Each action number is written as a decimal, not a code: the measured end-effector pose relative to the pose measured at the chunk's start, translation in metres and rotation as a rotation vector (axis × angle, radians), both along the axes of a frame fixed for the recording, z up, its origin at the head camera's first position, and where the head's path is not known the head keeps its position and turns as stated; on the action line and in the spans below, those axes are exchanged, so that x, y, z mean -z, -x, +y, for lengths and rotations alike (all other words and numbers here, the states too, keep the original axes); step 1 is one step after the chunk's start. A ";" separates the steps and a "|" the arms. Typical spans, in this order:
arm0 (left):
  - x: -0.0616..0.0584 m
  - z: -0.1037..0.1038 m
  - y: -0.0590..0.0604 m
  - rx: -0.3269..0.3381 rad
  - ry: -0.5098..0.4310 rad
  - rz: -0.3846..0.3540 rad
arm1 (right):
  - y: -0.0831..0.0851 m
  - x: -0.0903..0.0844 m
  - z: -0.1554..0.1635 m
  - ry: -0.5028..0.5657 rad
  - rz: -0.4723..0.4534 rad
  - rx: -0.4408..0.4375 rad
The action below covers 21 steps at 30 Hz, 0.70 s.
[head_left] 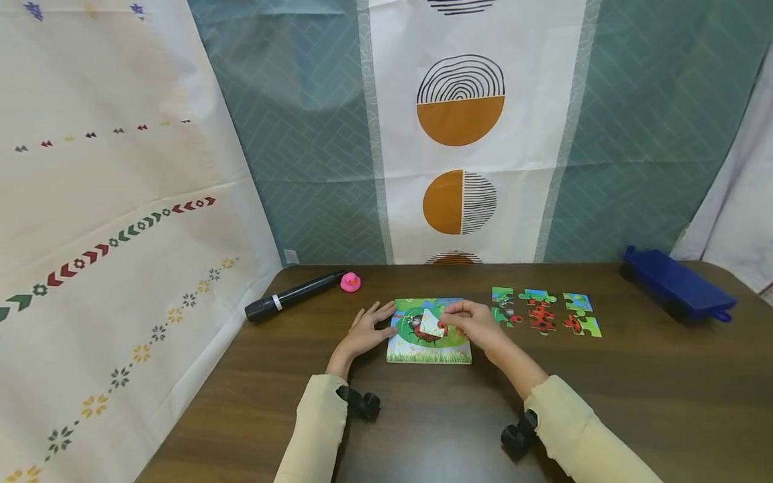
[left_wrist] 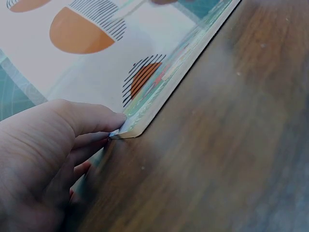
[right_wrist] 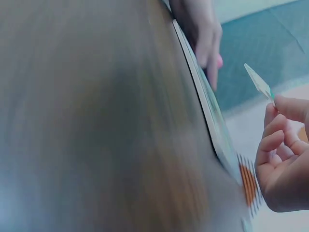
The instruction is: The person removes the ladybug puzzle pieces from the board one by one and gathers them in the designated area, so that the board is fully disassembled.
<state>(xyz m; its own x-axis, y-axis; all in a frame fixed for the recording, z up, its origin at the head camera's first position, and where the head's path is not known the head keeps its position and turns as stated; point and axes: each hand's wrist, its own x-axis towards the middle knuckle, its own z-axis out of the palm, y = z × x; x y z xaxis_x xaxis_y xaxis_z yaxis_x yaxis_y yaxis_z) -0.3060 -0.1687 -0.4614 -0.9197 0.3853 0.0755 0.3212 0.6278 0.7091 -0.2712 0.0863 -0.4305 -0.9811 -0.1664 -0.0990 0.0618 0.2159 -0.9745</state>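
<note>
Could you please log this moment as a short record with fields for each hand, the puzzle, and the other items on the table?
left hand: fingers rest on the left edge of the puzzle board
right hand: pinches a puzzle piece, tilted above the board
loose pieces: a group lying on the table, right of the board
black marker: far left, lying flat
pink rubber duck: beside the marker's tip
blue case: far right corner
</note>
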 end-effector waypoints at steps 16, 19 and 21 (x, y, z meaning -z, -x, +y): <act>0.002 -0.001 0.002 -0.007 -0.005 0.011 | -0.020 0.001 0.103 -0.229 -0.018 0.059; 0.003 0.000 0.002 -0.009 -0.008 0.012 | -0.023 0.004 0.110 -0.245 -0.039 0.062; 0.003 0.001 0.001 -0.006 -0.013 0.014 | -0.025 0.004 0.112 -0.252 -0.055 0.067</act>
